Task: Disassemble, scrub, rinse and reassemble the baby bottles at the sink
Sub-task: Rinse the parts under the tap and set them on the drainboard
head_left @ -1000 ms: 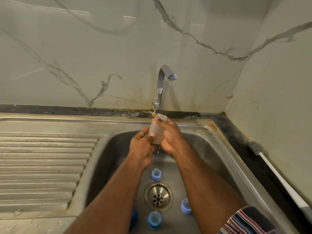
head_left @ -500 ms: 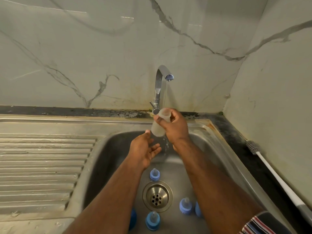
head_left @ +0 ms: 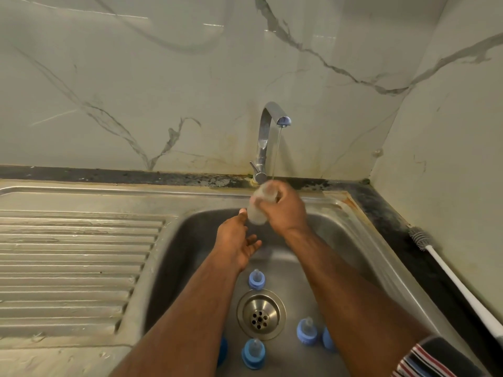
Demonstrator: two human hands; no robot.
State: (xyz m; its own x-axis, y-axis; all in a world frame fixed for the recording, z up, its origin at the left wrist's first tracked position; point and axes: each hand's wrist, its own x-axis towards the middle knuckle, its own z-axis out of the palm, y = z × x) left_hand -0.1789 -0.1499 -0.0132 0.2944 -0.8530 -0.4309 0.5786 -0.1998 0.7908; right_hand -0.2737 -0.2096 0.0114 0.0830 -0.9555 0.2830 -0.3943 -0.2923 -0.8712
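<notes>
Fingers (head_left: 268, 198) of my right hand (head_left: 285, 210) are curled round the cloudy, translucent plastic baby bottle body (head_left: 258, 205), gripping it near its upper end, and I've got it up over the back of the stainless steel sink basin (head_left: 190, 235), right under a thin stream of water (head_left: 277, 153) running from the curved chrome tap (head_left: 265, 131). The bottle is blurred, so I can't make out which end faces up. My left hand (head_left: 236, 242) sits just below and to the left with fingers loose and spread, palm turned up, holding nothing; one fingertip (head_left: 242, 211) is up beside the bottle's lower end, though I can't tell whether it touches.

Down in the basin, blue screw collars with clear teats stand around the round metal drain strainer (head_left: 261, 314): one (head_left: 256, 279) just behind it, one (head_left: 253, 352) in front, one (head_left: 307, 331) to its right with another blue piece (head_left: 328, 341) partly hidden behind my right forearm, and a further blue piece (head_left: 223, 349) peeking out beside my left forearm.

Left of the basin runs the ribbed steel draining board (head_left: 73, 262). On the dark surface (head_left: 386, 213) to the right, along the marble-look wall (head_left: 163, 91), lies a white-handled bottle brush with grey bristles (head_left: 446, 270). A striped sleeve (head_left: 430, 360) shows at the bottom right corner.
</notes>
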